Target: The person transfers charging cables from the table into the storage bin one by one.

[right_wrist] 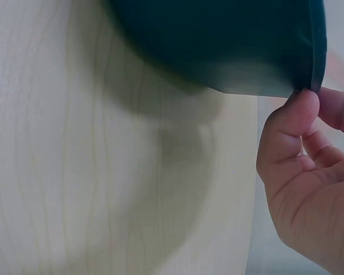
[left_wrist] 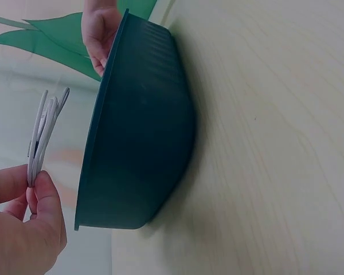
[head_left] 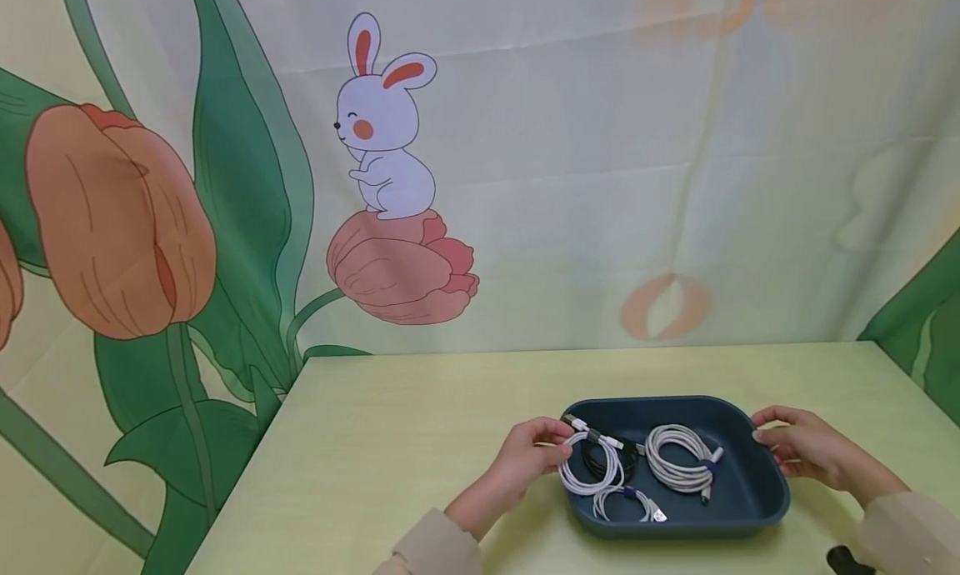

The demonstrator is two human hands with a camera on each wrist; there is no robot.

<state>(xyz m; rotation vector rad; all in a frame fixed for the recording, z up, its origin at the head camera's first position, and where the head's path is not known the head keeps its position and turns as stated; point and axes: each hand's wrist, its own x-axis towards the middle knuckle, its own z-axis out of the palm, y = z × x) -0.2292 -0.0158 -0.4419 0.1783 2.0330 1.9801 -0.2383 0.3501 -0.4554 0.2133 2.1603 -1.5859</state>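
Note:
A dark blue plastic bin (head_left: pixel 742 492) stands on the table with several coiled cables in it. Between thumb and fingers, my left hand (head_left: pixel 527 454) pinches a coiled white cable (head_left: pixel 592 485) over the bin's left side; the left wrist view shows this coil (left_wrist: pixel 41 137) raised above the rim. My right hand (head_left: pixel 813 450) grips the bin's right rim, thumb and finger meeting at its edge in the right wrist view. Inside lie a thicker white cable coil (head_left: pixel 678 479) with a dark tie, a small white USB cable (head_left: pixel 626 493) and a black cable (head_left: pixel 628 460), partly hidden.
The pale wood-grain table (head_left: pixel 390 442) stretches left of the bin. Behind it hangs a cloth backdrop (head_left: pixel 540 208) printed with a rabbit and tulips. A small black object (head_left: pixel 846 561) lies at the bottom right, by the right sleeve (head_left: pixel 911 535).

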